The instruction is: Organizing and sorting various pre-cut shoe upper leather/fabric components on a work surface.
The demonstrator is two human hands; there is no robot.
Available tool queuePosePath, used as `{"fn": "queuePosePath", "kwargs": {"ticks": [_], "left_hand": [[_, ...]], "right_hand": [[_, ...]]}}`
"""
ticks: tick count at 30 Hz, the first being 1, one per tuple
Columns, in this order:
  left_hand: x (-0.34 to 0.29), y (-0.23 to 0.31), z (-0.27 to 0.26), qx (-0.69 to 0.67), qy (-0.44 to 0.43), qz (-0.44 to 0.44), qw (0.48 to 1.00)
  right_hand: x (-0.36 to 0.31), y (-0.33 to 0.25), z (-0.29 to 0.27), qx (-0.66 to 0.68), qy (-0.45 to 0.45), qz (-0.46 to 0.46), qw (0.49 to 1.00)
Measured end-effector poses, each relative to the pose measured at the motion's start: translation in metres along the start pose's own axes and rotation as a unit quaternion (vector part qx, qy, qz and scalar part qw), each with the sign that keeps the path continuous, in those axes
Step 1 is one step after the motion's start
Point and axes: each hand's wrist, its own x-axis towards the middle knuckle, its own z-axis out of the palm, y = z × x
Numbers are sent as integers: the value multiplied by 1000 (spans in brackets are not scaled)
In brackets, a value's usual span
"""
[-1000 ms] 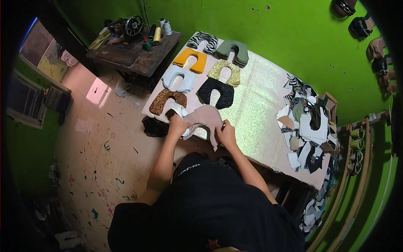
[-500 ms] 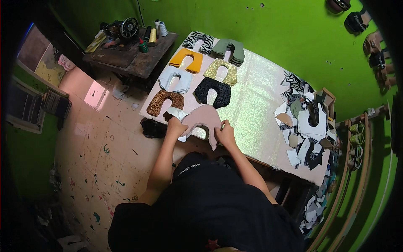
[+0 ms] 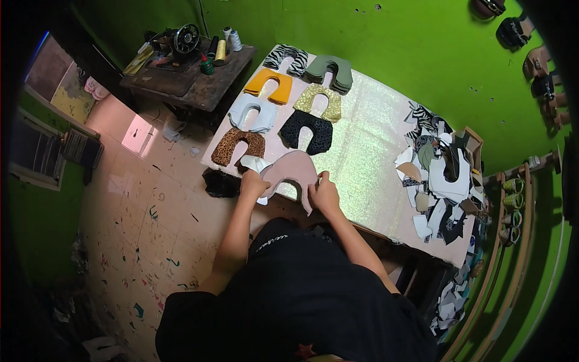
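Note:
A pale pink U-shaped cut piece (image 3: 292,164), like a shoe upper, is held over the table's near edge, its curve pointing away from me. My left hand (image 3: 253,184) is closed on its left arm, with a white piece (image 3: 254,163) beside the fingers. Thumb and fingers of my right hand (image 3: 324,193) pinch its right arm. Just beyond lie stacks of similar U-shaped pieces: brown patterned (image 3: 239,146), black patterned (image 3: 306,131), white (image 3: 253,116), gold glitter (image 3: 318,102), orange (image 3: 269,85), green (image 3: 329,72) and zebra-striped (image 3: 286,59).
Shimmering sheet material covers the table (image 3: 368,157). At its right end is a heap of scraps (image 3: 443,181). A sewing machine (image 3: 181,41) and thread spools (image 3: 228,45) stand on a wooden table (image 3: 199,84) at the far left. Sandals (image 3: 511,202) sit on a rack at right.
The pink piece has tilted slightly, and less dark shadow shows along its inner curve. Both hands stay nearly in place on it.

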Motion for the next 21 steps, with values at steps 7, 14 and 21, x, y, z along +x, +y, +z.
{"fn": "queuePosePath", "kwargs": {"ticks": [7, 14, 21], "left_hand": [[8, -15, 1, -22, -15, 13, 1000], [12, -28, -27, -179, 83, -11, 980], [6, -20, -67, -181, 225, 28, 957]], "right_hand": [[6, -8, 6, -178, 64, -384, 904], [8, 7, 31, -272, 51, -419, 865], [19, 7, 27, -226, 12, -409, 884]]}}
